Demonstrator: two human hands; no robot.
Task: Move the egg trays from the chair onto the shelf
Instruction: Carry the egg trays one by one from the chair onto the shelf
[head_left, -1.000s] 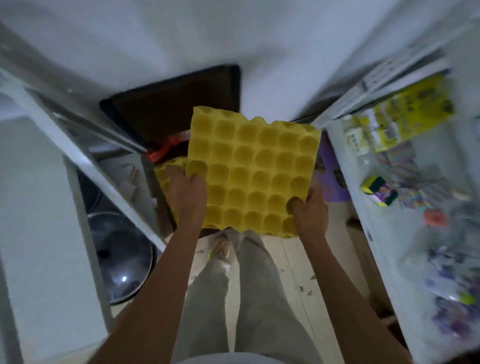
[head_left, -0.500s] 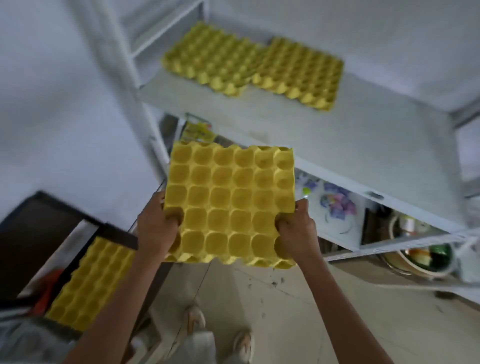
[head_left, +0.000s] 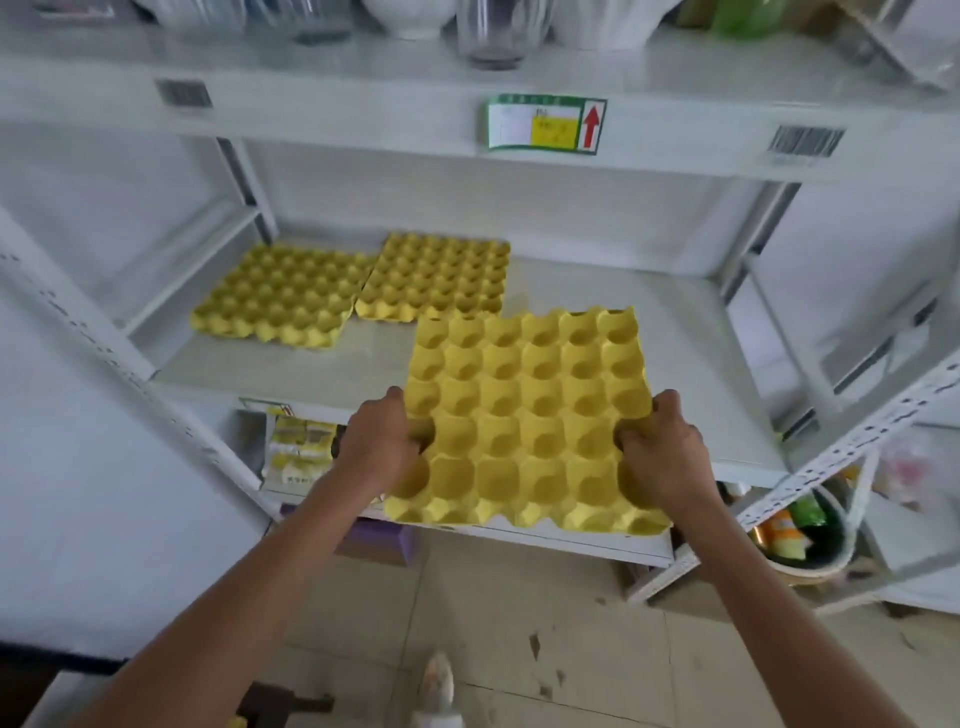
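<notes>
Gripping the tray (head_left: 524, 415) by both sides, left hand (head_left: 382, 447) and right hand (head_left: 657, 457) risk overlapping the shelf's (head_left: 675, 364) two trays (head_left: 358, 288) if pushed leftward.

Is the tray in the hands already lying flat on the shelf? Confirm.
No, the tray is held up by the left hand and right hand, its near edge past the front of the shelf.
</notes>
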